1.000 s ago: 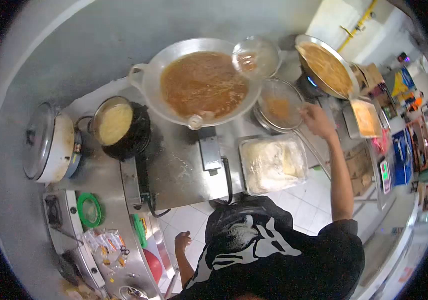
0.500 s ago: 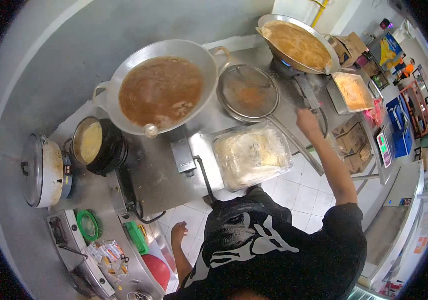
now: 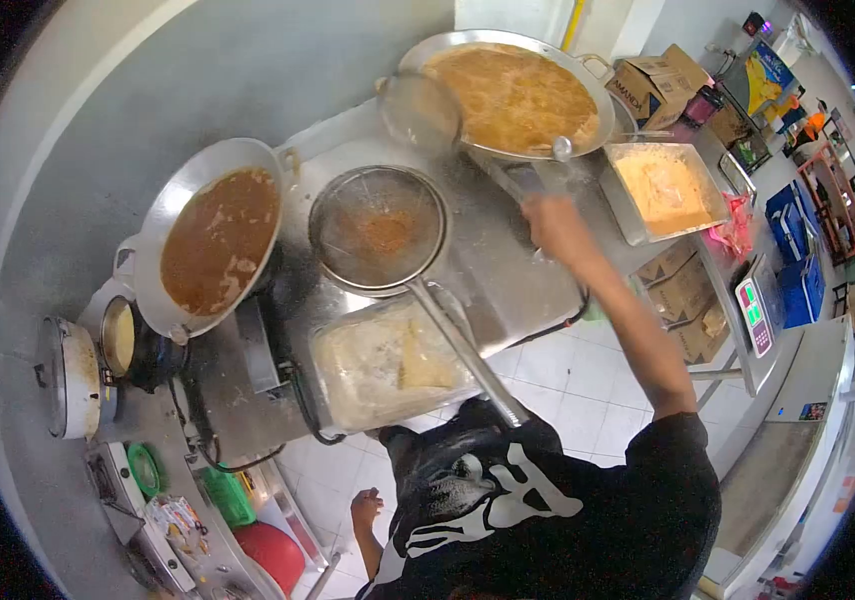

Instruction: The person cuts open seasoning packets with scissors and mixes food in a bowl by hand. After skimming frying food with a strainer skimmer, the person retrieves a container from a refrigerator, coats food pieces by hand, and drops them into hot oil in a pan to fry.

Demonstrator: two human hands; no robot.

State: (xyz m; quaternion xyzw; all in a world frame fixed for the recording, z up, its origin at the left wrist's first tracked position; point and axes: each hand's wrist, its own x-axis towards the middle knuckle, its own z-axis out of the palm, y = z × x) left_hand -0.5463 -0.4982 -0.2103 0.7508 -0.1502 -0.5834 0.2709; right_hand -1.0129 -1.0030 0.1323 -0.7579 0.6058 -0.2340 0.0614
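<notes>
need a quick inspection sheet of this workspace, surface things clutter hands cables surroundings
Surface: steel counter, reflective
Things in use: skimmer, motion-blurred, overlapping the frothing wok in view; mesh strainer with brown crumbs
Clutter: packets at lower left; pink plastic bag; cardboard box
Right hand: closed on the skimmer's handle
Left hand: lowered, nothing seen in it
Cables: black hose or cable at the counter's front edge
Surroundings: tiled floor; digital scale

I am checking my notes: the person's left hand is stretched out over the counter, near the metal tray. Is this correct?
Not quite: it is the right hand that is stretched out over the counter, near the metal tray, as the head view shows.
</notes>
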